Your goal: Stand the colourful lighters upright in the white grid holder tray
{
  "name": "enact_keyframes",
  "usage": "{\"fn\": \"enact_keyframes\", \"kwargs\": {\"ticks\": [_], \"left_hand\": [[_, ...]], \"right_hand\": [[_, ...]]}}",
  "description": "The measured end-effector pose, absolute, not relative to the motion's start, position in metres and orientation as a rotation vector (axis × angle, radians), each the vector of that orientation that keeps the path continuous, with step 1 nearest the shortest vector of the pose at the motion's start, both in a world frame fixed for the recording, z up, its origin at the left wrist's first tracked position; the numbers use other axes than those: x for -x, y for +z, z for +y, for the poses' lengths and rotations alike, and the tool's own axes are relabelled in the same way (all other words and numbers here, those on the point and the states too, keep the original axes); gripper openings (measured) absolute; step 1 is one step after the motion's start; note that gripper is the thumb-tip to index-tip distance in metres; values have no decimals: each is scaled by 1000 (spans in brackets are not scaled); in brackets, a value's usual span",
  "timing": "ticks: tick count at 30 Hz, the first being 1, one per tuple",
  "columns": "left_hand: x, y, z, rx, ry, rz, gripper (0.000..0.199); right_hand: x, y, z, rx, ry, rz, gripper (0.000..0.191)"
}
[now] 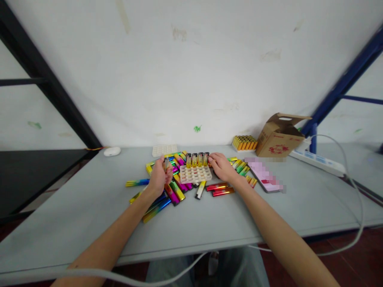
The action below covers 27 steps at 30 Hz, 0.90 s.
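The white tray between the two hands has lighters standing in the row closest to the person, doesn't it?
Not quite: the head view shows the upright lighters standing in the far row, nearest the wall. The white tray is between the left hand and right hand, as you said.

Glossy, metallic-looking lighters (pixel 171 195) lie around a plastic tray (pixel 196 180) on a smooth bench (pixel 206 227); matt cardboard box (pixel 277 141) near its far edge.
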<state>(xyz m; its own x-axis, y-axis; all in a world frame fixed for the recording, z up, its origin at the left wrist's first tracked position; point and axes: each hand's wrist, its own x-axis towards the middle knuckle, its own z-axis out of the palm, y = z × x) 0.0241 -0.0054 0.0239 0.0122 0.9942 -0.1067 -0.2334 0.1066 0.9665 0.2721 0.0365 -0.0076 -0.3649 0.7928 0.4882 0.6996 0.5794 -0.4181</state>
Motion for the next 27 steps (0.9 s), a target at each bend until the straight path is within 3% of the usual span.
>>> {"fn": "enact_keyframes", "kwargs": {"ticks": [6, 15, 24, 27], "left_hand": [[-26, 29, -9, -926, 1286, 977, 67], [-25, 29, -10, -903, 1257, 830, 37], [-27, 25, -10, -1000, 1282, 780, 20], [-28, 18, -6, -1113, 1353, 772, 25]], "right_hand": [[-272, -8, 36, 1190, 164, -2149, 35], [-272, -7, 36, 1190, 179, -2143, 34], [-272, -6, 36, 1188, 188, -2135, 34], [-272, -6, 36, 1195, 192, -2133, 34]]}}
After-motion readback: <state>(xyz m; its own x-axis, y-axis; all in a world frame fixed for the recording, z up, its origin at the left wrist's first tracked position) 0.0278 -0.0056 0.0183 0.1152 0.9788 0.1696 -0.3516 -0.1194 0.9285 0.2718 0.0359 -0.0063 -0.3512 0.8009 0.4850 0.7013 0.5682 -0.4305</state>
